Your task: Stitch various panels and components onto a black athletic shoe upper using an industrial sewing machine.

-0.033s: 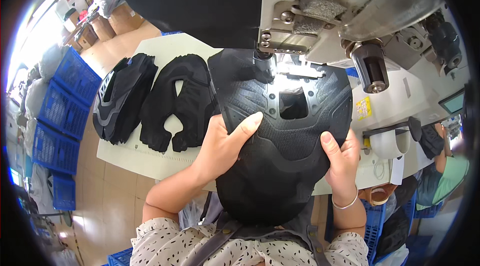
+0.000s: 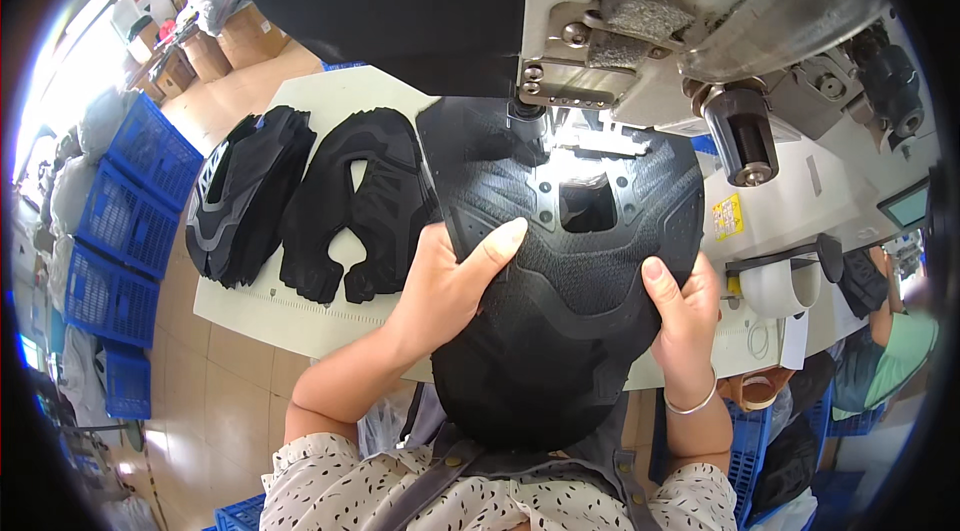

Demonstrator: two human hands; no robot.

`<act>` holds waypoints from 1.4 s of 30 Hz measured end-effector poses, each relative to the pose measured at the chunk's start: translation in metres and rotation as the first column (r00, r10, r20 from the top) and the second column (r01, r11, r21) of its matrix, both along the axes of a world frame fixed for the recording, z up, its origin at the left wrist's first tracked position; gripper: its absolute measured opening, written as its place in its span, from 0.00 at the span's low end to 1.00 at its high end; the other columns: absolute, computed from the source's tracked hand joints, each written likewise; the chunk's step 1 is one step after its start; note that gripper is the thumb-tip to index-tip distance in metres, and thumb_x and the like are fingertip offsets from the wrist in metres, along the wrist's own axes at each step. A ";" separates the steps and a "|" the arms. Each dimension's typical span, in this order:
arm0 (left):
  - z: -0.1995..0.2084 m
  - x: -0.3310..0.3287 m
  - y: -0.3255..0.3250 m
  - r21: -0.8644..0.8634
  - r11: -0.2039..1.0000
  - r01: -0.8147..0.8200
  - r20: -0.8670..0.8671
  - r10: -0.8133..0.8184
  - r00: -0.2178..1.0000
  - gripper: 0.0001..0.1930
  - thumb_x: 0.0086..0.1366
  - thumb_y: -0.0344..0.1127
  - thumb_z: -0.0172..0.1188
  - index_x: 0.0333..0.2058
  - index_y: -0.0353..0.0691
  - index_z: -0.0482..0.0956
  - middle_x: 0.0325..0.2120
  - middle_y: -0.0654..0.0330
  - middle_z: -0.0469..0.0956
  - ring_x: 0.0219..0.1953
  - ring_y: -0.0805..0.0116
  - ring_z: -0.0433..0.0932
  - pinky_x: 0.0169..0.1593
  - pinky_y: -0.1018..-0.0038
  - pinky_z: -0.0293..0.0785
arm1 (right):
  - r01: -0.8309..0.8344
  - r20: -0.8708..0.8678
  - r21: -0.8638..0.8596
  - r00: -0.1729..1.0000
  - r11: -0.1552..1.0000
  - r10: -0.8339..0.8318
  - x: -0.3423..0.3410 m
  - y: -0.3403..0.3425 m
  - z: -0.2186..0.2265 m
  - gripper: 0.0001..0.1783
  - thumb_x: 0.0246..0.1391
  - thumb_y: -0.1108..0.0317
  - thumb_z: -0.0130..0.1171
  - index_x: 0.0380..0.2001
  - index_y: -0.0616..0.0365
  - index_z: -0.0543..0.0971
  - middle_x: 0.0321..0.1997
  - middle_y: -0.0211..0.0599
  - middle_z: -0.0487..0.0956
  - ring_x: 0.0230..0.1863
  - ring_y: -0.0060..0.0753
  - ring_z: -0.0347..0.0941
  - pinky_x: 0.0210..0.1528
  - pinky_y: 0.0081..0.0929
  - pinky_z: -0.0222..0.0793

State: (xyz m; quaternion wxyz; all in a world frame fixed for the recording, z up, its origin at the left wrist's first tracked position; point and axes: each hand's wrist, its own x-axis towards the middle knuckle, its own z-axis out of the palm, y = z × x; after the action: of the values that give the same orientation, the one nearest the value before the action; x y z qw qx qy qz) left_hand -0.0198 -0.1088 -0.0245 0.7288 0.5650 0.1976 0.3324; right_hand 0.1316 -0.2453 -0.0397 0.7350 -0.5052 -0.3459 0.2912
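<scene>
A black shoe upper (image 2: 590,291) with an embossed pattern and a squarish opening lies under the head of a sewing machine (image 2: 575,81). Its near end hangs over the table edge toward my body. My left hand (image 2: 455,276) grips its left side, thumb on top and fingers underneath. On the right side my right hand (image 2: 685,311) holds it the same way, with a bangle on the wrist. The machine's lamp lights the far part of the upper near the needle area. Fingers beneath the material are hidden.
Two stacks of black shoe uppers, one upright-edged (image 2: 250,196) and one flat (image 2: 385,181), rest on the pale table (image 2: 240,306) at left. Blue crates (image 2: 120,221) stand beyond. A white cup-like holder (image 2: 780,289) sits at right; another person's arm (image 2: 882,311) shows farther right.
The upper has shifted very slightly under the machine, and both hands have moved a touch with it. Their hold is the same.
</scene>
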 end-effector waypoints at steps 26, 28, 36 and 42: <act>0.011 0.022 0.045 -0.009 1.000 0.004 0.070 -0.004 0.998 0.13 0.59 0.34 0.55 0.38 0.29 0.74 0.31 0.62 0.76 0.34 0.79 0.72 0.43 0.81 0.66 | -0.113 -0.123 -0.044 0.987 0.993 0.107 -0.005 0.034 0.011 0.07 0.52 0.72 0.53 0.30 0.68 0.75 0.26 0.37 0.78 0.20 0.23 0.73 0.19 0.17 0.69; 0.011 0.017 0.037 -0.067 0.998 0.001 0.094 0.005 0.996 0.12 0.60 0.33 0.55 0.38 0.29 0.74 0.31 0.62 0.76 0.33 0.79 0.72 0.41 0.81 0.68 | -0.137 -0.119 -0.075 0.985 0.988 0.128 -0.006 0.030 0.009 0.08 0.53 0.72 0.53 0.29 0.68 0.75 0.25 0.37 0.77 0.19 0.24 0.73 0.19 0.18 0.70; -0.012 -0.007 -0.003 -0.050 0.998 0.031 -0.073 -0.035 0.997 0.10 0.61 0.35 0.54 0.33 0.33 0.76 0.25 0.64 0.76 0.24 0.81 0.72 0.23 0.84 0.67 | -0.277 -0.178 -0.096 0.950 0.956 0.257 -0.020 0.027 0.010 0.08 0.54 0.71 0.52 0.28 0.68 0.76 0.24 0.39 0.78 0.20 0.25 0.75 0.21 0.17 0.71; -0.011 0.014 -0.019 0.052 0.998 -0.027 0.078 0.023 0.997 0.08 0.62 0.35 0.53 0.28 0.36 0.74 0.22 0.68 0.72 0.21 0.83 0.66 0.23 0.82 0.63 | -0.366 -0.164 -0.121 0.924 0.923 0.345 -0.032 0.026 0.006 0.10 0.56 0.70 0.50 0.34 0.67 0.75 0.27 0.40 0.78 0.22 0.23 0.74 0.23 0.17 0.71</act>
State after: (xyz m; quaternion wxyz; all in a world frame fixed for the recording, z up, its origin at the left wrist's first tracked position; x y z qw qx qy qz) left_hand -0.0062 -0.1283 -0.0360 0.7167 0.5682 0.1673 0.3682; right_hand 0.0994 -0.2194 -0.0337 0.6521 -0.4660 -0.3570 0.4797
